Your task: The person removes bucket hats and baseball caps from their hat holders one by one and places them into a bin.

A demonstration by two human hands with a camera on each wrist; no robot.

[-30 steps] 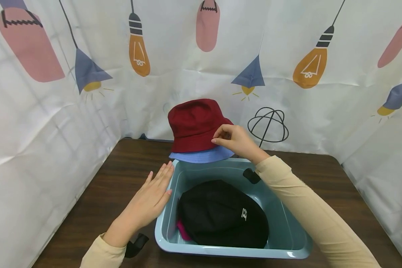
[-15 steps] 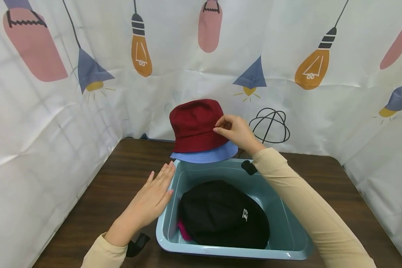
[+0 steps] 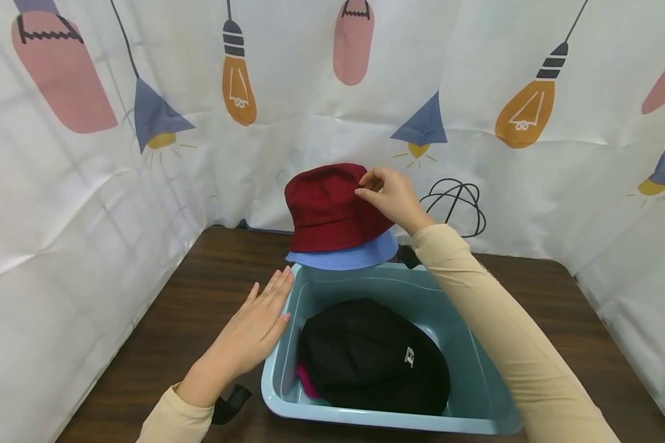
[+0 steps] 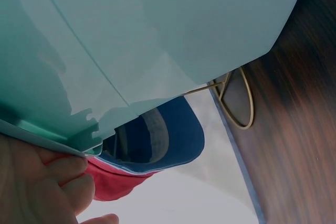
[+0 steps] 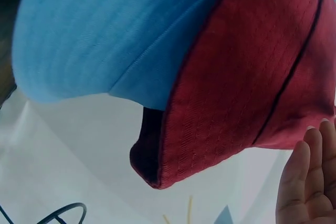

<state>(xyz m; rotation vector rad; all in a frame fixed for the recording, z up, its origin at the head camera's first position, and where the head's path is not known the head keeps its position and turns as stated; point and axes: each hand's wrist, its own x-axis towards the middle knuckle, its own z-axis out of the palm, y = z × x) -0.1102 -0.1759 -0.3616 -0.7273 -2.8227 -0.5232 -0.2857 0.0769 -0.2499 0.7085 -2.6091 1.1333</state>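
Note:
A dark red bucket hat (image 3: 327, 212) sits on top of a light blue bucket hat (image 3: 346, 255), whose brim shows below it behind the basin. My right hand (image 3: 390, 194) is at the right side of the red crown, fingers loosely bent in the head view; the right wrist view shows its fingertips (image 5: 325, 127) close to the red cloth. Along the left rim of a light blue plastic basin (image 3: 388, 421) rests my left hand (image 3: 249, 335), its fingers straight. Inside the basin lies a black hat (image 3: 366, 363) with a small white emblem, partly covering a magenta item (image 3: 306, 381).
Behind the basin, the left wrist view shows a gold wire loop (image 4: 251, 98) near the hats. A dark wooden table (image 3: 161, 351) carries the basin. White printed curtain (image 3: 321, 129) hangs at the back and sides. Black straps (image 3: 229, 403) hang at the wrists.
My right hand has moved up along the red hat, from near its brim to the side of its crown. The left hand stays at the basin rim. The head view shifts slightly.

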